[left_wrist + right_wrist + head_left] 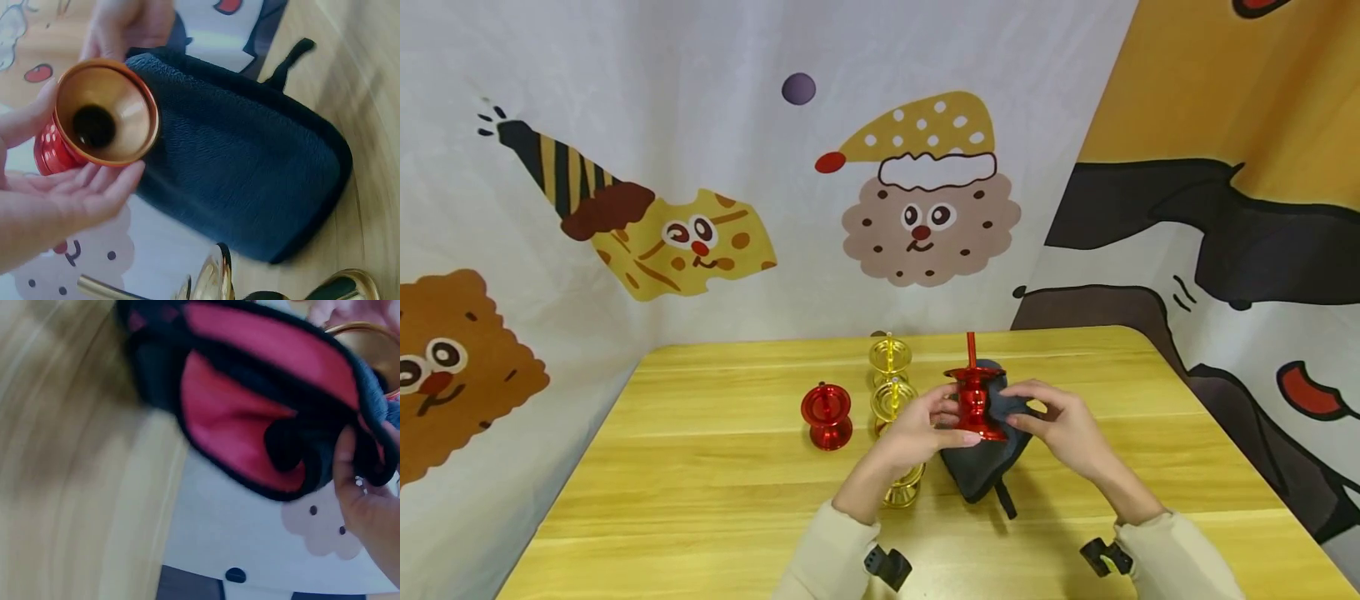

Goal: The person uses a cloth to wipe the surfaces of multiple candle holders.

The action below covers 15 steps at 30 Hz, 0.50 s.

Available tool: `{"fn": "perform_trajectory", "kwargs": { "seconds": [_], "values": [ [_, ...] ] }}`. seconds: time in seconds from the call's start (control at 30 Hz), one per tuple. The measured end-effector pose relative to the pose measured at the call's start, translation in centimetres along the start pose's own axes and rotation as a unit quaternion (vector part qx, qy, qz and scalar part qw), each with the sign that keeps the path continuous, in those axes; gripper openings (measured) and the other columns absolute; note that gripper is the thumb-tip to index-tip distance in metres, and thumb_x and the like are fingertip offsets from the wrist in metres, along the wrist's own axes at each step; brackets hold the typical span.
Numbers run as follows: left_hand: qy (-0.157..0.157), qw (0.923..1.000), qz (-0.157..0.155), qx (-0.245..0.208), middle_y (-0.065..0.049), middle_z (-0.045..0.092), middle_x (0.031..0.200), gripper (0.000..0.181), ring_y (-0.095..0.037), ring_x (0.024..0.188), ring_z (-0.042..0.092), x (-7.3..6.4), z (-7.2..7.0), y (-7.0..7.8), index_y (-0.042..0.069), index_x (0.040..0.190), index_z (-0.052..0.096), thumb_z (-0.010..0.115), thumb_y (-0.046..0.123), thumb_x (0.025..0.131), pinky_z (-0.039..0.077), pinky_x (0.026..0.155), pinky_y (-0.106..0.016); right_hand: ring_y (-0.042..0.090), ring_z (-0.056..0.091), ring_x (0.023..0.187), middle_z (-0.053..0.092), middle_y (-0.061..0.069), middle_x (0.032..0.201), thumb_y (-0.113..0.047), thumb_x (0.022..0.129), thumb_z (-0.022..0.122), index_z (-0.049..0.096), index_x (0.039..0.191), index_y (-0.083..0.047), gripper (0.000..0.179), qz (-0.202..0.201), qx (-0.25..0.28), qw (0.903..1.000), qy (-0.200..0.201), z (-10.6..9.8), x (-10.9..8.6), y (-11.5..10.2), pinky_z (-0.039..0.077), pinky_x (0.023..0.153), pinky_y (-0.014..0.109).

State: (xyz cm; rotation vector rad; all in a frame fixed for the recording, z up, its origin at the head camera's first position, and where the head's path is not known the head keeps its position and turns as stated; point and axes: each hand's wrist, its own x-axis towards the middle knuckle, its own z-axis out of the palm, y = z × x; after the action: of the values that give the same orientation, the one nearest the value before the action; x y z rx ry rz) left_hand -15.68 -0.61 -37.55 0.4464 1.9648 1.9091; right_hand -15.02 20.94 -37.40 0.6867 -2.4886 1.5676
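My left hand (919, 431) holds a shiny red metal candlestick (973, 402) upright above the table, thumb and fingers around its lower part. A thin red rod rises from its dished top. The left wrist view looks into its hollow, copper-coloured base (128, 112). My right hand (1063, 423) pinches a dark cloth mitt (979, 468) by its edge, with a fold of the cloth against the candlestick's right side. The mitt hangs below and behind the candlestick. In the right wrist view its pink lining (219, 425) shows; a small loop (292, 65) sticks out from it.
Left of my hands stands another red candlestick (829, 425). Several gold candlesticks, among them a far one (891, 357) and a near one (902, 493), form a row beside and partly behind my left hand. A printed cloth (715, 108) hangs behind the wooden table (700, 500).
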Motion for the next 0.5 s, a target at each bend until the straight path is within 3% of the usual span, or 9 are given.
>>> {"fn": "perform_trajectory", "kwargs": {
  "seconds": [0.07, 0.13, 0.27, 0.33, 0.4, 0.5],
  "values": [
    [-0.016, 0.9993, 0.000, -0.034, -0.013, 0.056, 0.110, 0.064, -0.022, 0.101, 0.053, -0.1, -0.2, 0.1, 0.000, 0.136, 0.036, 0.066, -0.004, 0.080, 0.048, 0.085, -0.034, 0.009, 0.057, 0.088, 0.059, 0.013, 0.108, 0.003, 0.081, 0.064, 0.063, 0.108, -0.001, 0.027, 0.020, 0.024, 0.9995, -0.005, -0.2, 0.0, 0.3, 0.053, 0.064, 0.024],
    [-0.018, 0.9991, -0.001, -0.039, -0.014, 0.054, 0.114, 0.066, -0.023, 0.105, 0.052, -0.1, -0.2, 0.2, 0.001, 0.137, 0.034, 0.067, -0.003, 0.080, 0.047, 0.088, -0.035, 0.009, 0.056, 0.092, 0.059, 0.012, 0.108, 0.001, 0.081, 0.065, 0.063, 0.108, -0.001, 0.027, 0.030, 0.030, 0.9991, -0.004, -0.2, 0.0, 0.3, 0.053, 0.068, 0.026],
    [0.027, 0.9973, 0.012, 0.067, -0.011, 0.052, 0.115, 0.071, -0.021, 0.102, 0.051, -0.1, 0.5, -0.1, 0.002, 0.135, 0.038, 0.075, 0.011, 0.076, 0.047, 0.085, -0.032, 0.008, 0.057, 0.087, 0.060, 0.010, 0.103, 0.004, 0.078, 0.068, 0.065, 0.105, -0.002, 0.028, 0.003, -0.025, 0.9996, 0.008, 0.5, 0.0, -0.2, 0.053, 0.064, 0.025],
    [0.061, 0.9879, 0.026, 0.140, -0.010, 0.053, 0.111, 0.073, -0.020, 0.097, 0.052, -0.1, 1.0, -0.2, 0.000, 0.133, 0.041, 0.078, 0.016, 0.073, 0.048, 0.080, -0.031, 0.009, 0.057, 0.086, 0.061, 0.007, 0.099, 0.007, 0.074, 0.070, 0.067, 0.102, -0.003, 0.030, -0.025, -0.073, 0.9968, 0.016, 1.0, 0.0, -0.6, 0.053, 0.063, 0.024],
    [0.090, 0.9737, 0.034, 0.207, -0.009, 0.054, 0.104, 0.073, -0.020, 0.092, 0.053, 0.0, 1.4, -0.3, -0.002, 0.130, 0.044, 0.080, 0.018, 0.070, 0.048, 0.077, -0.030, 0.012, 0.057, 0.085, 0.062, 0.005, 0.096, 0.008, 0.071, 0.072, 0.068, 0.099, -0.004, 0.032, -0.057, -0.125, 0.9903, 0.024, 1.6, 0.0, -1.0, 0.053, 0.064, 0.024],
    [0.108, 0.9579, 0.031, 0.264, -0.009, 0.056, 0.100, 0.073, -0.022, 0.089, 0.054, 0.1, 1.7, -0.3, -0.003, 0.129, 0.046, 0.082, 0.018, 0.068, 0.048, 0.075, -0.030, 0.018, 0.058, 0.085, 0.062, 0.004, 0.094, 0.010, 0.067, 0.074, 0.069, 0.097, -0.006, 0.035, -0.095, -0.171, 0.9802, 0.030, 2.1, -0.1, -1.4, 0.053, 0.064, 0.025]
  ]
}}
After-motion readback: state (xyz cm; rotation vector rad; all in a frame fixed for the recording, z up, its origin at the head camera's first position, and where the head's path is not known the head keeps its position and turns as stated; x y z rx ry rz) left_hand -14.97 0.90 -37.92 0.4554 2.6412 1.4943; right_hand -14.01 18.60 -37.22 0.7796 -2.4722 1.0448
